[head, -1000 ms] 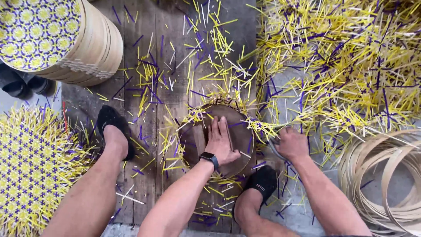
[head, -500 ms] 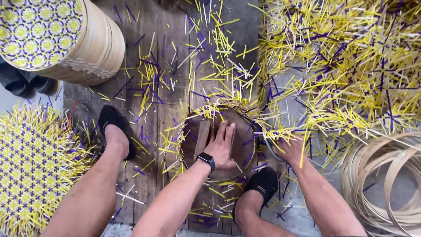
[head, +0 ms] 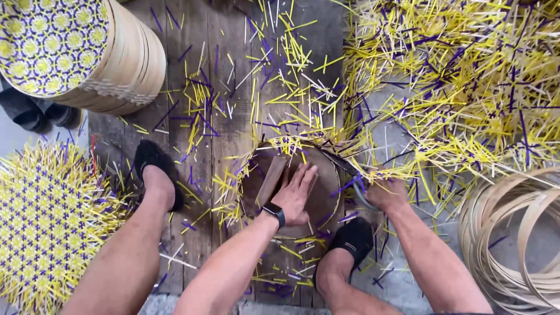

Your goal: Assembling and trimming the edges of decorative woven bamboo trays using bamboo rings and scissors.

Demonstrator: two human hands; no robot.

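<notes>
A round brown tray point(head: 324, 198) with a rim of yellow and purple strips lies bottom-up on the wooden boards between my feet. My left hand point(head: 298, 195), a black watch on its wrist, presses flat on the tray, fingers spread, next to a short wooden block point(head: 270, 181) lying on it. My right hand point(head: 386, 192) is at the tray's right edge, closed around a cutting tool point(head: 340, 161) whose dark blade lies along the upper right rim among the protruding strips.
A stack of finished round trays point(head: 87, 52) lies top left, an untrimmed yellow-purple woven mat point(head: 41, 221) at left. Cut strips point(head: 466, 87) pile up at upper right. Bamboo hoops point(head: 519, 233) sit at right. My black-shoed feet point(head: 154, 169) point(head: 350, 239) flank the tray.
My left hand slid right and turned across the tray, uncovering the wooden block. My right hand with the tool shifted along the right rim, and more strips lie cut.
</notes>
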